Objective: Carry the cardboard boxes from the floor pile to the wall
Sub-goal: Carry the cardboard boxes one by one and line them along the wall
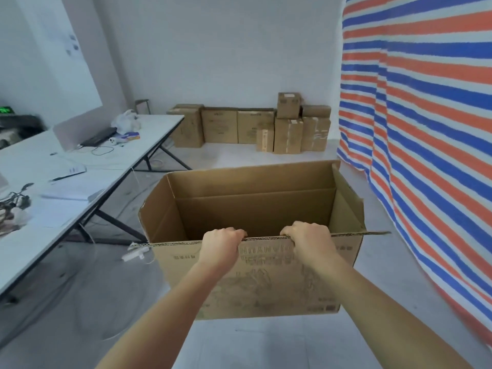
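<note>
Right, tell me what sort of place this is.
Probably a storeroom or workroom that doubles as an office. Cardboard boxes are stacked along the far wall, a long white table holds a laptop and papers, and a striped tarp hangs on the right.

Both hands [263, 243] on open box [255, 206]

I see an open box [255, 235] straight ahead, both hands on its near rim: left hand [221, 246] left of centre, right hand [308, 241] right of it. Table [87, 182] to my left, laptop [98, 137] on it. Stacked boxes [250, 126] line the far wall [226, 49], behind the open box. Tarp [426, 129] hangs on my right.
</note>
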`<action>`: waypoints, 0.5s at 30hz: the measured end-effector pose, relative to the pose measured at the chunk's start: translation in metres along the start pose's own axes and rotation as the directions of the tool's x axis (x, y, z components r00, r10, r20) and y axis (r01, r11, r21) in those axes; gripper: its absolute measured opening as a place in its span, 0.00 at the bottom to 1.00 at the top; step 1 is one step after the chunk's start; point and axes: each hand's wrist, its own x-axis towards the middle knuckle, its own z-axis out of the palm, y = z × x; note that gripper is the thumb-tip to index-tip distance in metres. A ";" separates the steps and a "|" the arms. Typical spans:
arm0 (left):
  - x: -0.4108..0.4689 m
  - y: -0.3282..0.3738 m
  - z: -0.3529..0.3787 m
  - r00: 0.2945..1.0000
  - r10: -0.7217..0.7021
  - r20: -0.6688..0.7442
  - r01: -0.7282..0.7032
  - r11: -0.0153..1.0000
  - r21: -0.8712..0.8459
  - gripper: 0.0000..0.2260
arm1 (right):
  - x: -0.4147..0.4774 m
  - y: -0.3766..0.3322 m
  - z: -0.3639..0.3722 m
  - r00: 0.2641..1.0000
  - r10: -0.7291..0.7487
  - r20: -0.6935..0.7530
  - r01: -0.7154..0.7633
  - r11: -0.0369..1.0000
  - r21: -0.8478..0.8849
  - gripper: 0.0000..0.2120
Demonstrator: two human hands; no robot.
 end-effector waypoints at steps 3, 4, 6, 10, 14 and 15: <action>0.083 -0.048 0.014 0.999 0.033 -0.004 -0.033 0.999 0.007 0.18 | 0.089 -0.002 0.006 1.000 0.021 0.011 -0.021 1.000 0.012 0.25; 0.112 -0.060 0.018 0.999 0.043 -0.007 -0.043 0.999 0.005 0.18 | 0.119 0.000 0.007 0.999 0.030 0.015 -0.030 0.999 0.012 0.26; 0.163 -0.079 0.026 0.998 0.056 0.001 -0.056 0.998 0.028 0.18 | 0.169 0.010 0.010 0.999 0.049 0.019 -0.050 0.998 0.032 0.26; 0.262 -0.102 0.055 0.995 0.088 0.042 -0.091 0.993 0.080 0.15 | 0.260 0.035 0.029 0.995 0.093 0.025 -0.094 0.995 0.045 0.26; 0.369 -0.122 0.098 0.993 0.086 0.077 -0.094 0.990 0.103 0.14 | 0.364 0.073 0.054 0.996 0.087 0.035 -0.089 0.994 0.070 0.26; 0.400 -0.127 0.108 0.993 0.087 0.076 -0.095 0.990 0.108 0.14 | 0.395 0.085 0.061 0.996 0.082 0.028 -0.084 0.994 0.072 0.26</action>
